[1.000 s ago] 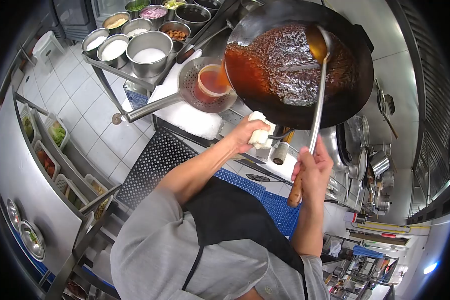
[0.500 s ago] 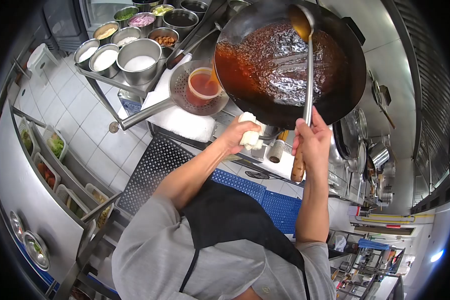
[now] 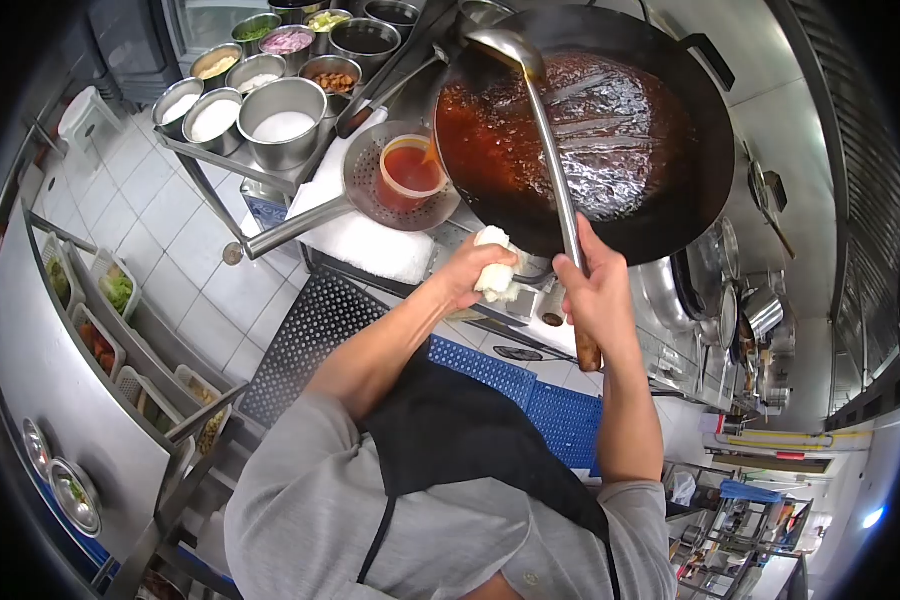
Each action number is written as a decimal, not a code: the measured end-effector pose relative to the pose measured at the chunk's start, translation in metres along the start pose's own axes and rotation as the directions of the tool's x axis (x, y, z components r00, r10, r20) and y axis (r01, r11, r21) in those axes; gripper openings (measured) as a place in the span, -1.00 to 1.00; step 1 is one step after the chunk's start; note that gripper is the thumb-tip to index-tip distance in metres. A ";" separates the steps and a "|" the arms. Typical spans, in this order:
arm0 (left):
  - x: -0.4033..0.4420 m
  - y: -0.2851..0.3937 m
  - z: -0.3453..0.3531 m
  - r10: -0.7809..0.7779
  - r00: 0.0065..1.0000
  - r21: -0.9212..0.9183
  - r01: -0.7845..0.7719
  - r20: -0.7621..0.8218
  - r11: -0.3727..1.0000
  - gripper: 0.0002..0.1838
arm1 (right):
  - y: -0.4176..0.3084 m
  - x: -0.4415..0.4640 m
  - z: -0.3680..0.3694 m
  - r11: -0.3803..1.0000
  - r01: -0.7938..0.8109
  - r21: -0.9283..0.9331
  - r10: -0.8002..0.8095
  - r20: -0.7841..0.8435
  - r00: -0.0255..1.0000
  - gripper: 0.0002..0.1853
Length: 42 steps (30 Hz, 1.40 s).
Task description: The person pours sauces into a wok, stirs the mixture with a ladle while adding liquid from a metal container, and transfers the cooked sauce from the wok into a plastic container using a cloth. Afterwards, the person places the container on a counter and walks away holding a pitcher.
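Observation:
A large black wok (image 3: 690, 205) is tilted left, with dark reddish-brown oily liquid inside. From its left rim, orange liquid runs into a container (image 3: 411, 172) resting in a perforated strainer (image 3: 360, 165). My left hand (image 3: 467, 272) is closed round a folded white cloth (image 3: 495, 264) at the wok's near handle. In my right hand (image 3: 597, 290) is the wooden-handled end of a long metal ladle (image 3: 553, 150); its bowl is over the upper left part of the wok.
Several metal pots of ingredients, one with white powder (image 3: 282, 125), stand on a stand at the upper left. The strainer's handle (image 3: 300, 226) sticks out over the floor. A white towel (image 3: 365, 245) lies below the strainer. Utensils hang at the right.
The ladle bowl has moved left across the wok, from the upper right to the upper left. My right hand has shifted slightly left with it. My left hand stays on the cloth.

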<state>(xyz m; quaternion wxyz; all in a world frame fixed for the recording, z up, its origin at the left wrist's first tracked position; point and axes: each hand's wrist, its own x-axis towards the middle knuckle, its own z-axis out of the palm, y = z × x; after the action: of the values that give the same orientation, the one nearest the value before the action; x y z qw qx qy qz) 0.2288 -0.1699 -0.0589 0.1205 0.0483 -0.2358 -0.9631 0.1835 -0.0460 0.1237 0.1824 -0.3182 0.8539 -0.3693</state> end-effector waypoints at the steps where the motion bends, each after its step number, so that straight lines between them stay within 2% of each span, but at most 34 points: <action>1: 0.000 0.003 -0.001 -0.009 1.000 0.002 0.009 0.010 1.000 -0.82 | 0.010 -0.006 0.002 0.999 0.023 -0.042 -0.023 -0.004 1.000 -0.34; 2: 0.000 0.005 -0.002 -0.018 1.000 0.002 0.018 0.017 1.000 -0.82 | 0.017 -0.015 0.003 0.995 0.045 -0.085 -0.046 -0.004 0.999 -0.34; 3: -0.002 0.007 -0.004 -0.027 0.999 0.002 0.027 0.022 1.000 -0.82 | 0.019 -0.029 0.003 0.985 0.001 -0.174 0.005 0.034 0.999 -0.34; 4: -0.001 0.007 -0.008 -0.020 0.999 0.007 0.020 0.028 1.000 -0.81 | 0.035 -0.042 0.007 0.993 0.026 -0.118 -0.021 0.047 0.999 -0.34; 6: 0.003 0.007 -0.015 -0.015 0.999 0.026 0.014 0.046 1.000 -0.79 | 0.020 -0.069 0.006 0.983 -0.180 0.022 0.176 0.114 0.978 -0.34; 9: 0.005 0.007 -0.023 -0.065 0.994 0.012 0.064 0.091 0.998 -0.79 | 0.019 -0.074 0.007 0.970 -0.197 0.139 0.193 0.040 0.980 -0.36; 12: 0.005 0.004 -0.021 -0.048 0.998 0.006 0.048 0.045 0.999 -0.76 | 0.002 -0.049 -0.001 0.975 -0.086 0.205 0.108 -0.097 0.989 -0.38; 15: 0.004 0.005 -0.020 -0.055 0.994 -0.009 0.056 0.095 0.998 -0.74 | -0.006 -0.027 -0.006 0.933 0.000 0.359 0.072 -0.185 0.980 -0.41; 18: 0.007 0.001 -0.022 -0.029 0.998 0.038 0.027 0.064 0.999 -0.78 | 0.002 -0.027 -0.005 0.904 -0.020 0.427 0.099 -0.165 0.981 -0.40; 22: 0.006 0.004 -0.023 -0.038 0.997 0.044 0.035 0.067 0.998 -0.78 | 0.021 -0.059 0.014 0.844 -0.222 0.488 0.221 0.060 0.973 -0.36; 24: 0.011 0.001 -0.029 -0.061 0.994 0.051 0.056 0.090 0.997 -0.78 | 0.020 -0.074 0.025 0.818 -0.314 0.482 0.293 0.121 0.949 -0.36; 25: 0.012 0.000 -0.031 -0.063 0.994 0.043 0.060 0.089 0.997 -0.79 | 0.020 -0.077 0.025 0.838 -0.307 0.451 0.276 0.136 0.952 -0.34; 29: 0.008 0.003 -0.029 -0.086 0.992 0.041 0.082 0.091 0.996 -0.79 | 0.009 -0.052 0.016 0.945 -0.171 0.279 0.175 0.011 0.984 -0.34; 30: 0.006 0.005 -0.027 -0.087 0.992 0.046 0.083 0.091 0.995 -0.79 | 0.003 -0.040 0.013 0.958 -0.123 0.258 0.144 -0.064 0.988 -0.36; 32: 0.003 0.005 -0.026 -0.081 0.993 0.044 0.077 0.081 0.996 -0.79 | -0.004 -0.014 0.003 0.979 -0.015 0.204 0.038 -0.112 0.993 -0.38; 35: 0.003 0.005 -0.029 -0.054 0.995 0.042 0.051 0.084 0.998 -0.78 | -0.002 0.002 0.001 0.978 -0.008 0.206 0.043 -0.165 0.985 -0.39; 38: 0.004 0.006 -0.031 -0.062 0.993 0.062 0.056 0.097 0.997 -0.78 | 0.007 -0.016 0.008 0.974 -0.019 0.225 0.039 -0.085 0.996 -0.38; 39: 0.005 0.008 -0.030 -0.070 0.992 0.074 0.063 0.103 0.995 -0.78 | 0.014 -0.031 0.014 0.969 -0.104 0.222 0.126 -0.087 0.988 -0.35; 40: 0.006 0.009 -0.030 -0.071 0.992 0.073 0.064 0.101 0.995 -0.78 | 0.020 -0.045 0.017 0.968 -0.169 0.183 0.175 -0.017 0.984 -0.33; 42: 0.007 0.011 -0.033 -0.075 0.993 0.072 0.069 0.091 0.995 -0.78 | 0.025 -0.068 0.019 0.956 -0.202 0.213 0.184 0.100 0.978 -0.34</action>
<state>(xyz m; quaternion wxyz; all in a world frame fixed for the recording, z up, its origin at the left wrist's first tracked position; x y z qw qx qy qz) 0.2296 -0.1953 -0.0829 0.0727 0.0155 -0.2724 -0.9593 0.2333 0.0038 0.0978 0.2856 -0.2253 0.8264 -0.4298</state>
